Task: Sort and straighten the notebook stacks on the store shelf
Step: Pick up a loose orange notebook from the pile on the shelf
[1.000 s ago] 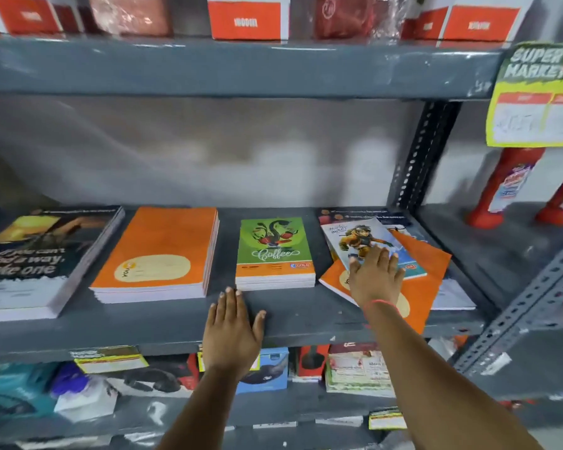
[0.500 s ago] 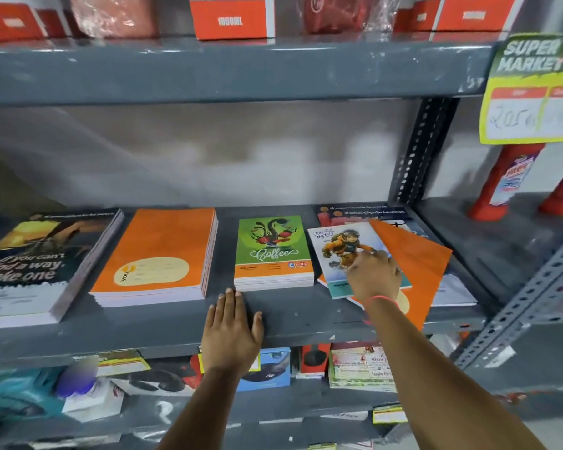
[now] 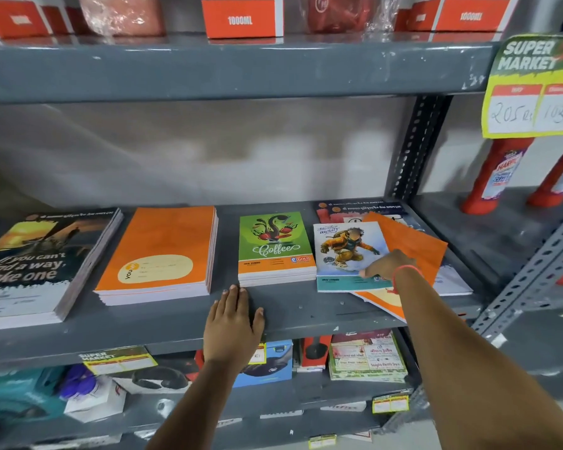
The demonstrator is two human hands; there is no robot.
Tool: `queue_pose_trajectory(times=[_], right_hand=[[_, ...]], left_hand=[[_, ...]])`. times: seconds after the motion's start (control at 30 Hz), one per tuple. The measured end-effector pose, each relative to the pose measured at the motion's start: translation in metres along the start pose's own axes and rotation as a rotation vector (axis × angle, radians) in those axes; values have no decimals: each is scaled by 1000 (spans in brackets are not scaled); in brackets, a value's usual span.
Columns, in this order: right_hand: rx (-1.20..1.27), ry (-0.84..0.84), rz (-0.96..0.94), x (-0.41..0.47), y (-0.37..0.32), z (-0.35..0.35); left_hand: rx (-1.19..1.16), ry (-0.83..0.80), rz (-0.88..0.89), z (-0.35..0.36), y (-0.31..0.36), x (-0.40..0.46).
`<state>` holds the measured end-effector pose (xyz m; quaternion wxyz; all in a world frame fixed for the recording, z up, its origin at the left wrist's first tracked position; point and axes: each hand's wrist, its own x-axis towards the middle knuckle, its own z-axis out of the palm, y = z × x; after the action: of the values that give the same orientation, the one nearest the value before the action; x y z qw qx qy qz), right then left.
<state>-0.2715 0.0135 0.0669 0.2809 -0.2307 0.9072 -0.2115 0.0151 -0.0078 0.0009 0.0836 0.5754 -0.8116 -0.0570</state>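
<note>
On the grey middle shelf [image 3: 293, 315] lie a dark stack [image 3: 33, 264], an orange stack [image 3: 163, 251] and a green "Coffee" stack [image 3: 275, 248], all squared up. At the right a light-blue cartoon notebook [image 3: 345, 254] lies on a skewed orange notebook [image 3: 413, 245], which covers a dark and white pile [image 3: 358, 209]. My right hand [image 3: 385, 264] presses its fingers on the blue notebook's lower right corner. My left hand [image 3: 233, 323] rests flat on the shelf's front edge, just below the green stack, holding nothing.
A perforated upright post [image 3: 416, 147] bounds the shelf at the right. A yellow price sign [image 3: 533, 89] hangs beyond it, with red bottles [image 3: 498, 173] below. Red boxes [image 3: 241, 17] fill the shelf above. Packaged goods [image 3: 366, 357] sit on the shelf beneath.
My right hand has slid the blue cartoon notebook leftward and turned it straighter, closer to the green stack. The orange notebook beneath now shows more. My left hand stayed put.
</note>
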Motion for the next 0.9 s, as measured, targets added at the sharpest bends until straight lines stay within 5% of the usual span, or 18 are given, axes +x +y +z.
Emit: queue_pose_trajectory(times=[0.43,0.73,0.9], right_hand=[[1186,-347,-70,-2,-15,-36],[942,-437,-59,-32,-79,52],[594,-188,-147,-34,-75,77]], left_hand=[[-56,108,99,1,-21,4],[-32,53,94,-4,-22,4],[-17,15,117,-6,-23,2]])
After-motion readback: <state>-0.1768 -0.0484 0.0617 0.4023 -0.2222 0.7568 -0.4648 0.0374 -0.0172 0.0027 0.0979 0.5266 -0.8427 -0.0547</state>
